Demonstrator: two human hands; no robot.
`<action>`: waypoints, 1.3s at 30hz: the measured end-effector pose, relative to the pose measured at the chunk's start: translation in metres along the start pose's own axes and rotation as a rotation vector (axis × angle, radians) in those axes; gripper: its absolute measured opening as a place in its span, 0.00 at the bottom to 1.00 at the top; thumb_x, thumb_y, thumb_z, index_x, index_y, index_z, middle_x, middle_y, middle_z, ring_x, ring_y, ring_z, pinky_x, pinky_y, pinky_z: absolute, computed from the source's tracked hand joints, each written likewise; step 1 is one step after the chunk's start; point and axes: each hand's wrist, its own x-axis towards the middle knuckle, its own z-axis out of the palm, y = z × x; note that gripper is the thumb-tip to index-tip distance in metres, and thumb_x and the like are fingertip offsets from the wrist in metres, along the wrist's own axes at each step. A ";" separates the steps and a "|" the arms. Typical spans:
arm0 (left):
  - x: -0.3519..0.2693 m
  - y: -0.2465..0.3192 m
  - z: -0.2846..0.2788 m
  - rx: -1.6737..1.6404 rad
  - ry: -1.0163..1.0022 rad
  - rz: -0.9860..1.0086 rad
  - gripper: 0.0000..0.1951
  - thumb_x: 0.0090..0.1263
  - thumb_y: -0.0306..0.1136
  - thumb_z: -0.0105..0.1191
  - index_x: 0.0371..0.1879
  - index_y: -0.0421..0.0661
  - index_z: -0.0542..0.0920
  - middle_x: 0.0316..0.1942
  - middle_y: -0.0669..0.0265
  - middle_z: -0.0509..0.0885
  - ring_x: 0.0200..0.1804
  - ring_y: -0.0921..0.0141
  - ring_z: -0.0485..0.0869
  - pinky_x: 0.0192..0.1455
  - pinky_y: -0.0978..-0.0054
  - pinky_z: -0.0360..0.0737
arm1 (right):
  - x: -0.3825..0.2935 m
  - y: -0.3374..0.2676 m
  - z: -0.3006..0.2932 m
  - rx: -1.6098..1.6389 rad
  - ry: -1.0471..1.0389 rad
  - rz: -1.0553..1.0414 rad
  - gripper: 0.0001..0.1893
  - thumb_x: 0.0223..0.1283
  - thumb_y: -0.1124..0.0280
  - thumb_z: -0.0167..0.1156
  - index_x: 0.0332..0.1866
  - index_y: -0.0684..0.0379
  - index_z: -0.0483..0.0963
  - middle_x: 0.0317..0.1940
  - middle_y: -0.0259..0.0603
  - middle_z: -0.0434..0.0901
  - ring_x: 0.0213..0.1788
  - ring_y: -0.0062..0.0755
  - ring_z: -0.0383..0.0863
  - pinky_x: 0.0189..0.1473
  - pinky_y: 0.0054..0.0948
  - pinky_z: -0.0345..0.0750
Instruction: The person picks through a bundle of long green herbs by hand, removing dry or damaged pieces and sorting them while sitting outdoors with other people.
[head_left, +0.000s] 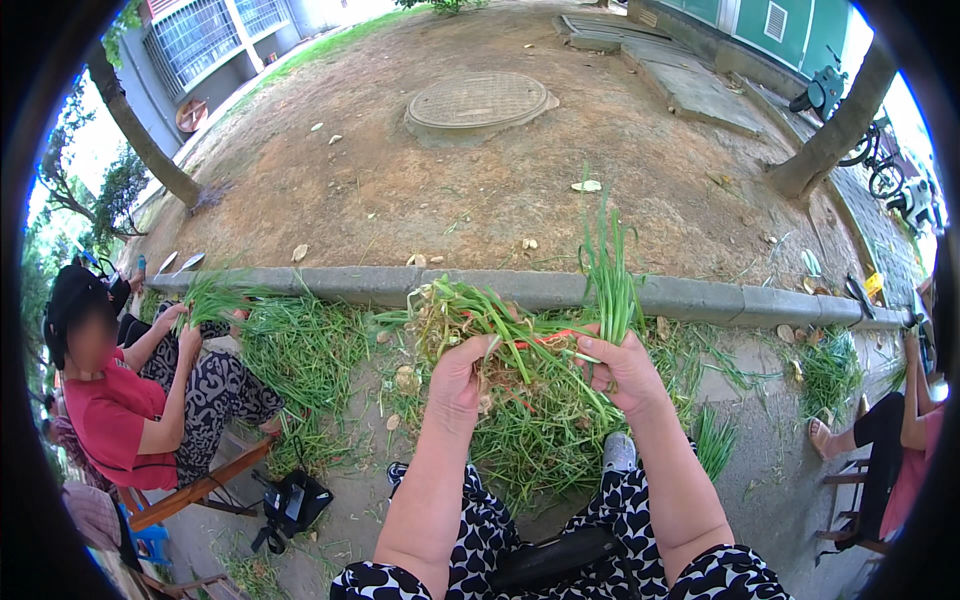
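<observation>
My left hand (461, 375) grips a tangled bunch of leafy green stalks (450, 311) with yellowed, withered parts and pale roots. In my right hand (619, 367) is an upright bundle of long, thin green leaves (611, 277), which look like chives. Red strands (551, 340) run through the stalks between my two hands; whether they are ties cannot be told. Below them, a large loose heap of cut greens (540, 450) lies on the pavement between my feet. A smaller sheaf of greens (714, 442) rests to the right of my right foot.
A concrete curb (510, 289) crosses ahead, with bare soil and a round manhole cover (480, 101) beyond. At left, a seated person (120, 420) holds greens beside another heap (300, 360). A black bag (296, 499) lies on the pavement. Another person (907, 450) sits at far right.
</observation>
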 end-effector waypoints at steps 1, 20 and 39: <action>0.000 0.001 -0.002 0.059 0.030 -0.009 0.24 0.55 0.22 0.55 0.54 0.40 0.71 0.46 0.56 0.80 0.51 0.61 0.78 0.56 0.58 0.77 | -0.001 -0.001 0.000 -0.011 -0.003 0.006 0.09 0.55 0.70 0.64 0.38 0.55 0.71 0.24 0.33 0.78 0.13 0.11 0.60 0.14 0.15 0.56; 0.001 0.008 0.003 0.196 0.471 -0.126 0.04 0.62 0.33 0.55 0.31 0.46 0.80 0.23 0.69 0.81 0.24 0.75 0.79 0.26 0.76 0.78 | 0.011 -0.005 -0.009 -0.498 0.420 -0.446 0.11 0.49 0.68 0.67 0.36 0.64 0.79 0.21 0.28 0.76 0.27 0.16 0.74 0.34 0.18 0.72; -0.002 0.005 0.013 0.279 0.445 -0.235 0.08 0.60 0.35 0.56 0.31 0.44 0.80 0.23 0.67 0.80 0.22 0.74 0.78 0.23 0.75 0.78 | 0.009 0.015 -0.002 -0.781 0.081 -0.318 0.08 0.48 0.71 0.65 0.35 0.60 0.81 0.24 0.31 0.80 0.28 0.19 0.75 0.35 0.22 0.73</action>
